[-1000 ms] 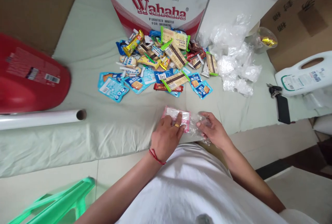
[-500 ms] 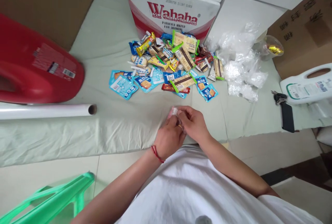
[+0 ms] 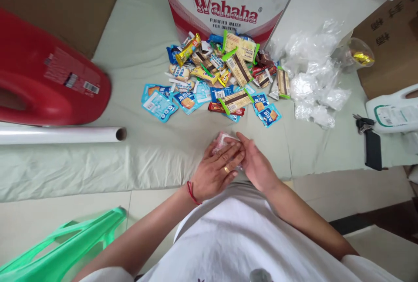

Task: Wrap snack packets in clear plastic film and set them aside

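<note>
Covering pink-and-white packet [image 3: 224,139] on desk [image 3: 163,155], in front of wrapped snacks [image 3: 205,74], with left hand [image 3: 215,171], fingers extended, grip unclenched; meeting it with right hand [image 3: 257,164], grip part-hidden, cannot tell if clenched.

A large red plastic jug [image 3: 55,73] with a barcoded label occupies the left of the desk [image 3: 150,155], just beside a glossy white tube [image 3: 58,134] with a hollow end. Toward the back is a white-and-red "Wahaha" carton [image 3: 225,1]. On the right are a white plastic bottle [image 3: 396,112], dark keys [image 3: 363,124] and a flat black rectangular object [image 3: 372,150]. Below, at left, is a bright green plastic stool [image 3: 78,239].
</note>
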Available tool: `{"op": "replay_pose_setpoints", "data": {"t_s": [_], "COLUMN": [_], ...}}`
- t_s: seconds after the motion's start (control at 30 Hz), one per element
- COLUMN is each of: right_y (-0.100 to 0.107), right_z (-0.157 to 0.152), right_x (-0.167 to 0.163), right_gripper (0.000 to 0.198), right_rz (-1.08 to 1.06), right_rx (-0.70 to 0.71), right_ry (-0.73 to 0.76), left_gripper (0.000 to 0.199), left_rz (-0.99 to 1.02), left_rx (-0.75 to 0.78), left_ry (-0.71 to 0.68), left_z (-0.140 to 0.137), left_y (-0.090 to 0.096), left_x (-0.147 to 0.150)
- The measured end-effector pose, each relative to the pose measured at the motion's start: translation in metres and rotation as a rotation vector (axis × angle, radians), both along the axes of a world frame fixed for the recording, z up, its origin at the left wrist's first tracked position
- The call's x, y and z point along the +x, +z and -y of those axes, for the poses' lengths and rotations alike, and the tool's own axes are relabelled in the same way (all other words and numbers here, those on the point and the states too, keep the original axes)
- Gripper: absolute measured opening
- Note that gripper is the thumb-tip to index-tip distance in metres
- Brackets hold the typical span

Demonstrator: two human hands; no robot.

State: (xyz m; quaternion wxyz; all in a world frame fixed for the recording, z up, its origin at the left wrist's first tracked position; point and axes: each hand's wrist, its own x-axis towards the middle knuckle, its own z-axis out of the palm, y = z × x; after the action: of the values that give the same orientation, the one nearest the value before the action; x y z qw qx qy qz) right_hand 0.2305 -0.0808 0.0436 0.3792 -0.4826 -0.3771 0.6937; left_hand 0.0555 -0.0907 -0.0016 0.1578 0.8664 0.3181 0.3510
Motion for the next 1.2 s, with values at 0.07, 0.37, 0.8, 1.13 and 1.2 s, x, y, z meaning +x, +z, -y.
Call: {"op": "replay_pose_setpoints", "data": {"t_s": [0.07,0.37,0.8,1.13,1.2], "right_y": [0.002,0.006,-0.038,0.001,-0.001], "right_z": [-0.006,-0.011,0.030,0.030,0.032], "right_x": [0.012,0.055,0.069,0.092,0.093], "right_gripper": [0.076,0.039,0.057,0.036,0.036], "right_rz": [-0.107,0.625,0.873,0.314,0.240], "right_rx": [-0.084,0.661,0.961,0.542,0.457], "right_ry": [-0.018,0.210,0.815,0.127,-0.055], "left_gripper": [0.058,0.060,0.054,0.050,0.047], "left_rz": [-0.168,-0.298,-0.396,-0.592,-0.580], "left_rx": [-0.028,-0.110,-0.076,0.080,0.135], "left_ry": [0.056,0.015,0.097,-0.012,-0.005], "left_z": [-0.003,-0.008,0.002,-0.032,-0.044], "left_y": [-0.008,-0.013,-0.006,0.000,-0.007], "left_x": [-0.008,-0.035,-0.020,-0.012,-0.015]}}
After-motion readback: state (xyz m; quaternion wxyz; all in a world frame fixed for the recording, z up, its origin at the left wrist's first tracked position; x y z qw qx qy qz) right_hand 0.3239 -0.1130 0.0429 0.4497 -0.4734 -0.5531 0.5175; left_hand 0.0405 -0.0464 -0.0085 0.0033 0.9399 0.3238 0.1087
